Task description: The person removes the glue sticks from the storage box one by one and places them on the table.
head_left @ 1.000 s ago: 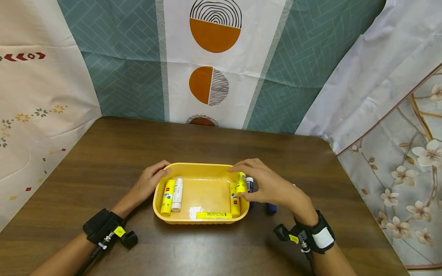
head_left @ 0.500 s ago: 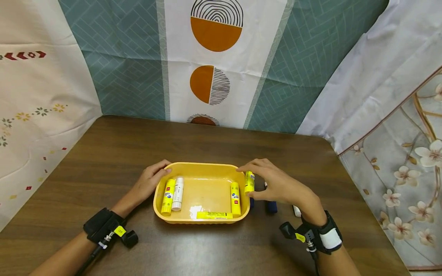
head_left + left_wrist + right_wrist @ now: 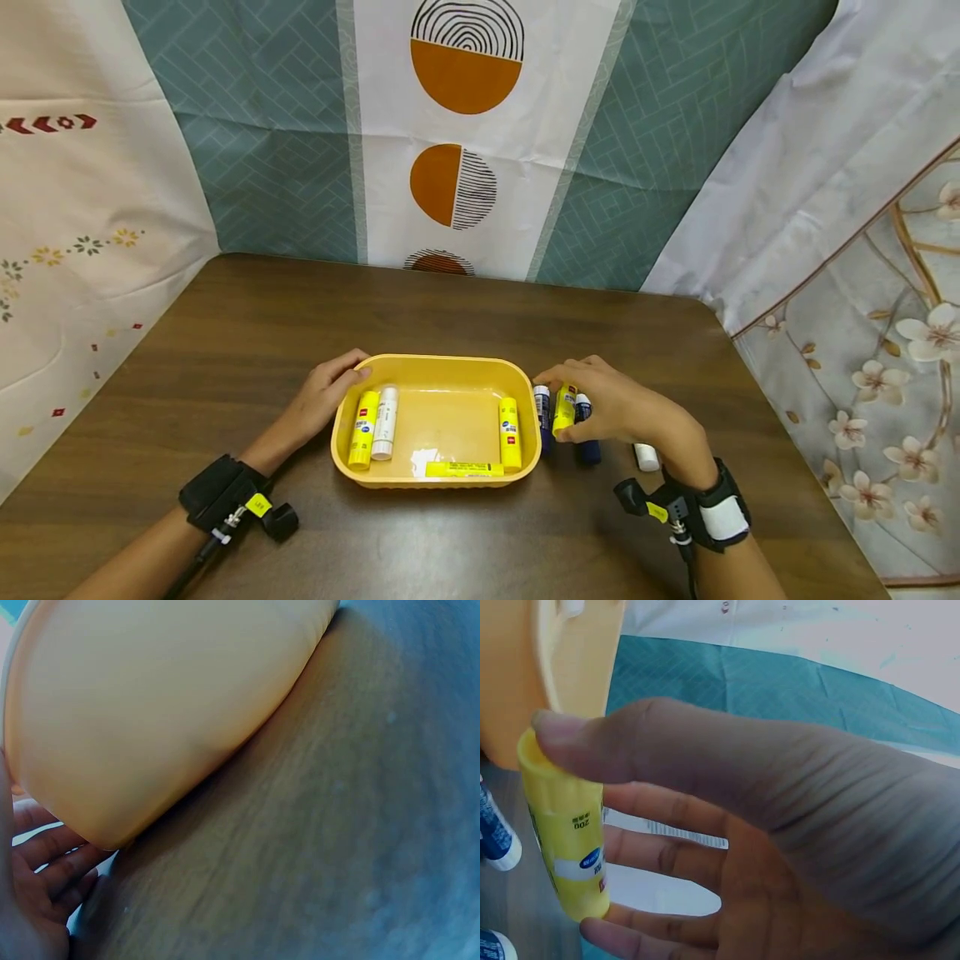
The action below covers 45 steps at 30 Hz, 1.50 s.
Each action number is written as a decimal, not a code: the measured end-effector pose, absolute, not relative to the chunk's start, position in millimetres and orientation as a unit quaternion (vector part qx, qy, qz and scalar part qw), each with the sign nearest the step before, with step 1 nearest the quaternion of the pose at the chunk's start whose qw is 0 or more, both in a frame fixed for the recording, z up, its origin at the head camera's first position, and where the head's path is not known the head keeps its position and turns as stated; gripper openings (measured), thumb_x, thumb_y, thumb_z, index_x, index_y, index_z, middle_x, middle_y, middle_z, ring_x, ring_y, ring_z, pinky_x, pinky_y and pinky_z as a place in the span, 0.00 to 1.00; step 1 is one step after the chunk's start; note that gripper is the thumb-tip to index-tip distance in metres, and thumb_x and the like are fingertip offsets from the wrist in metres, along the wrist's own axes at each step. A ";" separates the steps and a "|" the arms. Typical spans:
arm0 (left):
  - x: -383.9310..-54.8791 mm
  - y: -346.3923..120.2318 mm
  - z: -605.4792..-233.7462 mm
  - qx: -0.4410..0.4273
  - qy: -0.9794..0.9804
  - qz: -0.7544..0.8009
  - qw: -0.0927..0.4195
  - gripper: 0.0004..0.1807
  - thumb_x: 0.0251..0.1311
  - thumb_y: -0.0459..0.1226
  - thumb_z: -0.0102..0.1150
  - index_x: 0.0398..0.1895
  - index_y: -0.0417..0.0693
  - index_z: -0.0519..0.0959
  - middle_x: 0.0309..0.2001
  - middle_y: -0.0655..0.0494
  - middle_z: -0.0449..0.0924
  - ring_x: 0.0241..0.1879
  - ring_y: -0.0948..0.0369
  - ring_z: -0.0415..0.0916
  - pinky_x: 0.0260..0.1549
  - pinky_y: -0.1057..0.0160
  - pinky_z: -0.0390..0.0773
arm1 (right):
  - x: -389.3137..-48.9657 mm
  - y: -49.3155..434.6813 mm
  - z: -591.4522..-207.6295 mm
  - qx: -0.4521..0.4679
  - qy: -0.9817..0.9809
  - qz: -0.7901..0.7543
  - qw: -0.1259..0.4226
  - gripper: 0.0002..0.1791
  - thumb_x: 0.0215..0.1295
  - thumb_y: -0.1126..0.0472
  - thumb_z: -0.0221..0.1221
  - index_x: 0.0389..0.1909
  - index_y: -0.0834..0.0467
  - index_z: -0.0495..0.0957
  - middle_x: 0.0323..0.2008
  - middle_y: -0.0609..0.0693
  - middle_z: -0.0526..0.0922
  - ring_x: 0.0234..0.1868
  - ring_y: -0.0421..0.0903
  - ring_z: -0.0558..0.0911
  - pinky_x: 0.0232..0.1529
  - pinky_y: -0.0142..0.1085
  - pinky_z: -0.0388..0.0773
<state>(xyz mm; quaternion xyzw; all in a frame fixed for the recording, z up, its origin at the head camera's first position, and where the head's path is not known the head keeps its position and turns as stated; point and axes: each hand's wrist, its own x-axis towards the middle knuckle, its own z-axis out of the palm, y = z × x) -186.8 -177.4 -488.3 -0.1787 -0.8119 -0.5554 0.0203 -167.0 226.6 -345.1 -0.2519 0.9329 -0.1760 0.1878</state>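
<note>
Tub (image 3: pixel 450 417): plain warm yellow. Inside it, left end: bright yellow stick (image 3: pixel 363 429), white stick (image 3: pixel 385 425) alongside. Tub's right end: yellow stick (image 3: pixel 510 433), red and blue label marks. Right of tub: yellow tube (image 3: pixel 566 840), blue oval on pale band; two navy sticks (image 3: pixel 587 446), white-ended. Under tub: worktop (image 3: pixel 450 317), dark brown woodgrain. Beyond tub: hanging cloth (image 3: pixel 270 167), teal with pale herringbone lines; white centre panel (image 3: pixel 390 192), ochre circles part black-striped.
</note>
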 end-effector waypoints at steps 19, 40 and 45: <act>-186.9 -178.7 -490.5 -0.178 -0.809 -0.560 0.018 0.14 0.78 0.39 0.46 0.52 0.43 0.79 0.44 0.45 0.80 0.41 0.52 0.76 0.40 0.65 0.79 | -168.3 213.6 -364.9 -0.167 0.951 -0.127 0.225 0.58 0.44 0.63 0.81 0.76 0.39 0.60 0.68 0.52 0.63 0.66 0.55 0.68 0.55 0.56 0.79; -185.7 -179.6 -489.4 -0.180 -0.814 -0.552 0.022 0.13 0.78 0.38 0.45 0.51 0.44 0.79 0.44 0.46 0.79 0.41 0.52 0.75 0.40 0.65 0.78 | -166.7 200.4 -383.0 -0.170 0.958 -0.081 0.216 0.60 0.44 0.65 0.80 0.77 0.43 0.58 0.67 0.52 0.63 0.66 0.55 0.68 0.57 0.54 0.77; -187.4 -179.7 -489.8 -0.182 -0.812 -0.554 0.021 0.13 0.78 0.38 0.46 0.52 0.45 0.79 0.44 0.46 0.79 0.41 0.52 0.75 0.40 0.64 0.78 | -167.9 199.5 -385.0 -0.166 0.959 -0.067 0.218 0.60 0.44 0.63 0.80 0.77 0.43 0.57 0.69 0.52 0.62 0.67 0.58 0.67 0.61 0.58 0.73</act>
